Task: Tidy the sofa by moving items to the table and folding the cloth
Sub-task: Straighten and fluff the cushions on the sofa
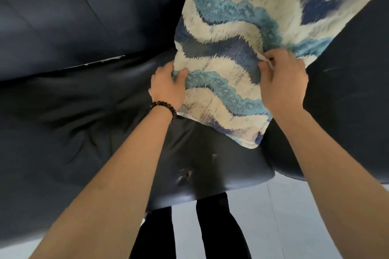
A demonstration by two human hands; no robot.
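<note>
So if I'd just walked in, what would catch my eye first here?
The shaggy cloth with blue and cream waves, filling the upper right against the dark sofa. Next, the two bare hands gripping it: left hand at its left edge, right hand pinching a fold nearer the right edge.

Quick count: one fuzzy cushion-like cloth with wavy bands of white, light blue and navy (242,48), sitting on one black leather sofa (73,101) — and that sofa has one scuffed, torn patch in the leather near its front edge (186,173). Two bare hands on the fabric — the left hand (168,88) and the right hand (283,78) — with one dark beaded bracelet (163,107) on the left wrist. Two legs in black trousers (219,227) down below on one pale tiled floor (294,216).
</note>
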